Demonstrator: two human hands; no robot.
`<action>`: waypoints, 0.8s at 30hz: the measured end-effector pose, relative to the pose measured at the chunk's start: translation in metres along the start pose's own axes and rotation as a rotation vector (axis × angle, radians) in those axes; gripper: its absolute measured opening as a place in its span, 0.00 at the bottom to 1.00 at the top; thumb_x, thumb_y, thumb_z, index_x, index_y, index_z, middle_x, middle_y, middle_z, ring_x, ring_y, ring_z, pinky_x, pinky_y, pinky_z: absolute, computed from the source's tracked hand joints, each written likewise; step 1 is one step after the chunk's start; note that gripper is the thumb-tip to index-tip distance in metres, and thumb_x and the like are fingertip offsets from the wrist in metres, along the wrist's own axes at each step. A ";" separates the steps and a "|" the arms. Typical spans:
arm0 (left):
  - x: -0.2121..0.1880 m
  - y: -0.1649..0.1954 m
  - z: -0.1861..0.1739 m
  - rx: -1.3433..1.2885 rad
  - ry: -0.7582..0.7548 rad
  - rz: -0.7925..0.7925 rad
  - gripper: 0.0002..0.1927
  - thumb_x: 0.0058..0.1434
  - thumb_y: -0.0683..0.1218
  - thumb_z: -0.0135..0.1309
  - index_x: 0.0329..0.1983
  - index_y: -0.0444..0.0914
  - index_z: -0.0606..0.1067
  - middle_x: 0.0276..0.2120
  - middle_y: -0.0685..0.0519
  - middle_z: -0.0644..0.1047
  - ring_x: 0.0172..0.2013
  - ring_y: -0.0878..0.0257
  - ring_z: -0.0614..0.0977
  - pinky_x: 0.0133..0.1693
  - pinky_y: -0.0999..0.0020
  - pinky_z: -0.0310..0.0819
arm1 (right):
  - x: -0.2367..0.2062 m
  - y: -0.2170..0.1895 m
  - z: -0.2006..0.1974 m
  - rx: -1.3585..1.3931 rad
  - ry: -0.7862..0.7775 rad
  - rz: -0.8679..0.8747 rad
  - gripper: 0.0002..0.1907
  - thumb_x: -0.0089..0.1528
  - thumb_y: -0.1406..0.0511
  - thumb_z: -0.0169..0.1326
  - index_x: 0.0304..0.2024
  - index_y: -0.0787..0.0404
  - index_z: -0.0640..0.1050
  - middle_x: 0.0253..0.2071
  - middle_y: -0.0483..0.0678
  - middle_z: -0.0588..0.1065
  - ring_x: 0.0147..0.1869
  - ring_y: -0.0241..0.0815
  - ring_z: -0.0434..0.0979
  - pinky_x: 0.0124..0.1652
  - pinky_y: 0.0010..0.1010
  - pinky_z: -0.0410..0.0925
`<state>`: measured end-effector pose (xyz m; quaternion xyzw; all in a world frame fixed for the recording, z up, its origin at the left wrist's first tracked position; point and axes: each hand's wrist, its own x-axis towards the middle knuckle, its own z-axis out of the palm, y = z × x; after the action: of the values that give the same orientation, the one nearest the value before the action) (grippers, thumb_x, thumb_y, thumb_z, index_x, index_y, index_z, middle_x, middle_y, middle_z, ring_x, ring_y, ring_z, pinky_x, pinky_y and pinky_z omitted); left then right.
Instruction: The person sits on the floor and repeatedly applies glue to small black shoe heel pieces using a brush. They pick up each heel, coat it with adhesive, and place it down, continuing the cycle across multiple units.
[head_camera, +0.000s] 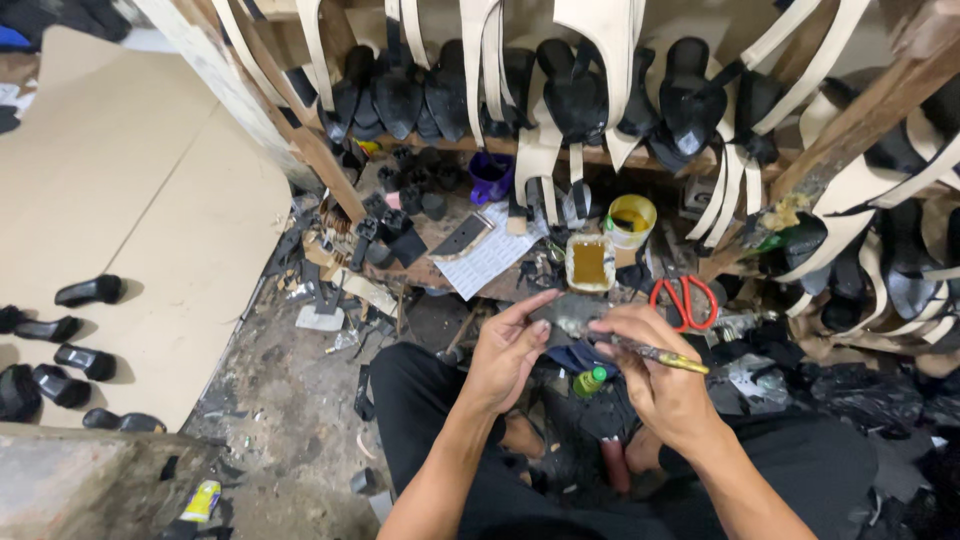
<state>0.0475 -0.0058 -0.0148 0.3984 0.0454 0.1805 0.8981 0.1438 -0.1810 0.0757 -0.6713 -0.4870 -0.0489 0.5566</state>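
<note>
Low in the middle of the frame, the left hand pinches a small dark shoe piece with its fingers bent. The right hand is curled tight around a thin brush that touches the piece. The gluing looks part way done. Just above sits an open glue tub, with red scissors beside it. Many black soles hang along the top.

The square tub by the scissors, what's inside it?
The tub holds a yellowish-brown paste or glue that fills most of it. Its bottom is covered by that paste. The red scissors lie to its right, with a yellow cup behind.
</note>
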 end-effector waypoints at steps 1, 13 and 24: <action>0.000 0.001 -0.001 0.011 0.025 -0.014 0.23 0.68 0.36 0.53 0.67 0.28 0.69 0.58 0.43 0.76 0.53 0.60 0.80 0.57 0.65 0.76 | 0.001 -0.001 -0.001 -0.065 0.013 -0.053 0.17 0.59 0.81 0.53 0.49 0.65 0.76 0.48 0.54 0.75 0.52 0.49 0.79 0.48 0.34 0.74; 0.001 0.000 0.002 -0.032 -0.030 0.104 0.21 0.72 0.36 0.51 0.67 0.26 0.70 0.64 0.40 0.74 0.52 0.60 0.76 0.57 0.65 0.72 | -0.011 -0.026 0.004 -0.197 -0.005 -0.045 0.20 0.53 0.80 0.57 0.48 0.65 0.77 0.47 0.56 0.76 0.51 0.57 0.78 0.50 0.39 0.71; 0.007 -0.018 -0.010 -0.125 -0.072 0.135 0.18 0.72 0.38 0.49 0.63 0.31 0.71 0.66 0.41 0.72 0.56 0.57 0.75 0.59 0.63 0.71 | 0.003 -0.042 0.009 -0.256 -0.002 -0.363 0.27 0.44 0.73 0.60 0.48 0.63 0.78 0.45 0.53 0.75 0.50 0.55 0.77 0.53 0.44 0.69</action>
<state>0.0569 -0.0074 -0.0344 0.3499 -0.0252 0.2287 0.9081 0.1115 -0.1761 0.1030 -0.6378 -0.5903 -0.2090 0.4484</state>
